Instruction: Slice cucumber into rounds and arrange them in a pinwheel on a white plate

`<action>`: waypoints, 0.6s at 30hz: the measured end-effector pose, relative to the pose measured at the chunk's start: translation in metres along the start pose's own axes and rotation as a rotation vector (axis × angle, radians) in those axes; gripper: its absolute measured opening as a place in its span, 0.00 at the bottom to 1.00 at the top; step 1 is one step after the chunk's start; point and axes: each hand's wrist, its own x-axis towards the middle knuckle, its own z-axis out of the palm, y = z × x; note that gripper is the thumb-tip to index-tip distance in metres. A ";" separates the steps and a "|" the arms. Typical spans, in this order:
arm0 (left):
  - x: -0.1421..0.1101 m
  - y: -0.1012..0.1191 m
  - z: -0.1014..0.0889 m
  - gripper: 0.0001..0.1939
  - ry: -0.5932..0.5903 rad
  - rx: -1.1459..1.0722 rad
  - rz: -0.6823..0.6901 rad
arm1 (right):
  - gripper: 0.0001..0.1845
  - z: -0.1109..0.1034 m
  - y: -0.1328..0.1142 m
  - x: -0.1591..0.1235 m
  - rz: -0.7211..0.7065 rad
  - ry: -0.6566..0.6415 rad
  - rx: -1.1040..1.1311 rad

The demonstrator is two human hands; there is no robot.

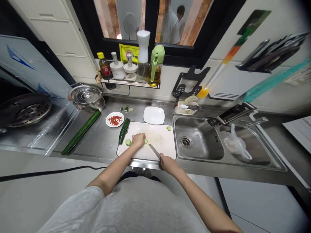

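Observation:
On the white cutting board (159,153), my left hand (138,140) is closed, its curled fingers on a pale green cucumber slice (145,141); part of what lies under them is hidden. My right hand (168,162) grips a kitchen knife (154,150) by its handle at the board's front edge. The blade points up and left, apart from the slice. Left of my left hand lie some cut cucumber pieces (128,142), and a shorter cucumber (124,131) rests along the board's left edge. Another slice (168,128) sits in the far right corner.
A long cucumber (81,132) lies on the steel counter at left, near a lidded pot (87,97). Behind the board stand a plate of chopped red pieces (108,123) and a white plate (154,115). A double sink (199,150) opens at right, a plastic bag (234,144) in it.

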 end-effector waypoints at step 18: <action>-0.050 -0.081 -0.041 0.08 0.229 -0.151 -0.270 | 0.21 0.015 0.060 0.029 0.171 0.418 0.468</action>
